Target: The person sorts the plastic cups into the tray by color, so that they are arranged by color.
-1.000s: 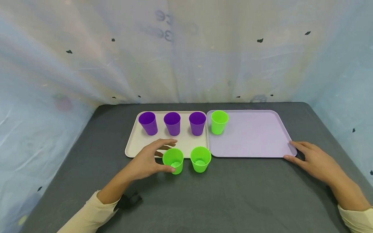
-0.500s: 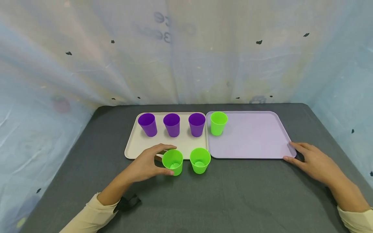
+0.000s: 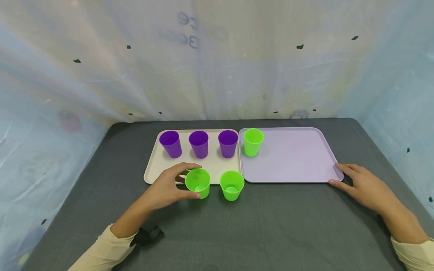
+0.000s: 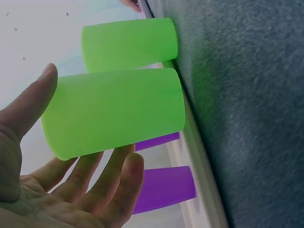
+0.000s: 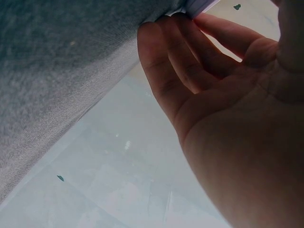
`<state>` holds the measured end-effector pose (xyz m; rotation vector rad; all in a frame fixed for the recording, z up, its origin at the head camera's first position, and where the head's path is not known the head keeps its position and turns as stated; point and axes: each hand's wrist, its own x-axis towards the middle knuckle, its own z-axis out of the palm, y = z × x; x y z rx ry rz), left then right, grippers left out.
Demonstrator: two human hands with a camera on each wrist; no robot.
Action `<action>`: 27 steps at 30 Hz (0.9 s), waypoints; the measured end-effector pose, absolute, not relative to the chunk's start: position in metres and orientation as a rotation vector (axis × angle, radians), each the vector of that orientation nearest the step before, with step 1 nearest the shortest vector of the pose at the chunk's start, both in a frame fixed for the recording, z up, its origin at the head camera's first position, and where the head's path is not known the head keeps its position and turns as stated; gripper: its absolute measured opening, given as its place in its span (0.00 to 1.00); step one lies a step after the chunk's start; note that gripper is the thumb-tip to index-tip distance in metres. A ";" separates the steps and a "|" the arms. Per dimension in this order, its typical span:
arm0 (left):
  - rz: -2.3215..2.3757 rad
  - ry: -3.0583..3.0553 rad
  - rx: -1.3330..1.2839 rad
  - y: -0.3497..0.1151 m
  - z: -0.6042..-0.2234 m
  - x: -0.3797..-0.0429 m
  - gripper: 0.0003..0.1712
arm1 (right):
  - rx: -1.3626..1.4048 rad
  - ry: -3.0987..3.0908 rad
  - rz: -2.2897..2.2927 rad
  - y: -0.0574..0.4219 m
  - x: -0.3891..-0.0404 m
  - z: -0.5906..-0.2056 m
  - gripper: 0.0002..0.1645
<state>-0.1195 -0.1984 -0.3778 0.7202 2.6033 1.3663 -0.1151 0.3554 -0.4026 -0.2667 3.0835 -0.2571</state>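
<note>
My left hand (image 3: 169, 188) grips a green cup (image 3: 198, 183), thumb on its near side and fingers round the far side. In the left wrist view this cup (image 4: 114, 111) looks raised a little off the table. Just right of it a second green cup (image 3: 232, 186) stands upright at the front edge of the cream tray (image 3: 156, 169). My right hand (image 3: 369, 190) rests at the near right corner of the lavender tray (image 3: 291, 162), fingertips touching its edge; the right wrist view shows fairly straight fingers (image 5: 166, 71).
Three purple cups (image 3: 170, 144) stand in a row along the back of the cream tray. A third green cup (image 3: 253, 142) is at the back left of the lavender tray. The trays lie side by side on a dark grey tabletop (image 3: 271, 226), with curtains (image 3: 237, 75) around.
The green cup in my left hand has risen and shifted slightly left. My left fingers have drawn in against it. My right hand stays at the tray corner.
</note>
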 end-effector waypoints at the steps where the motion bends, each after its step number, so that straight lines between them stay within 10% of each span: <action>1: 1.372 2.605 0.710 -0.199 -0.376 -0.119 0.42 | -0.267 3.086 -0.259 0.355 -0.115 -0.403 0.49; 27: 1.452 2.634 0.610 -0.176 -0.344 -0.149 0.41 | -0.269 3.088 -0.283 0.355 -0.114 -0.401 0.49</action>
